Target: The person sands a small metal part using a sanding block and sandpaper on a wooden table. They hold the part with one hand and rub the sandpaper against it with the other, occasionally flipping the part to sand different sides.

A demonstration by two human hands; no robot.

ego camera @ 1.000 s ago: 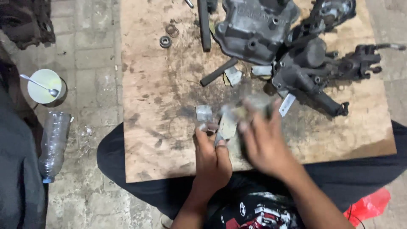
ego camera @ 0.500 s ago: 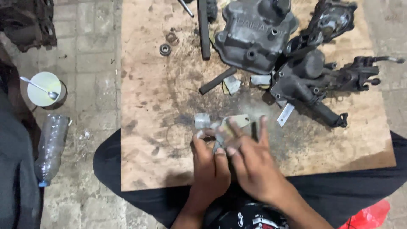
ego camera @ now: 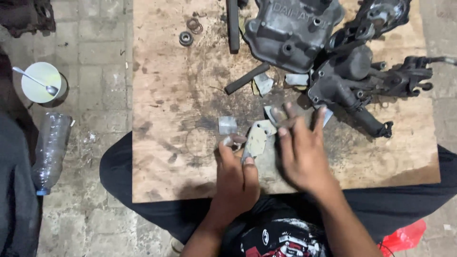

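My left hand [ego camera: 236,175] pinches a small flat metal plate [ego camera: 257,138] with corner holes, holding it on the plywood board [ego camera: 162,104] over my lap. My right hand [ego camera: 303,151] lies spread beside it, fingers apart, its fingertips on the board next to the plate and a small metal piece [ego camera: 275,113]. Just left of the plate lies a small square of grey abrasive paper [ego camera: 227,125].
Greasy engine parts fill the board's far right: a grey valve cover [ego camera: 290,31] and dark castings [ego camera: 354,78]. A black bar [ego camera: 246,78], a bearing [ego camera: 185,38] and washers [ego camera: 193,24] lie farther off. On the paved floor at left stand a white cup with a spoon [ego camera: 40,83] and a plastic bottle [ego camera: 51,147].
My right hand has opened and shifted right, off the plate. The left hand keeps its hold on the plate, now plainly uncovered. The camera view has drifted slightly.
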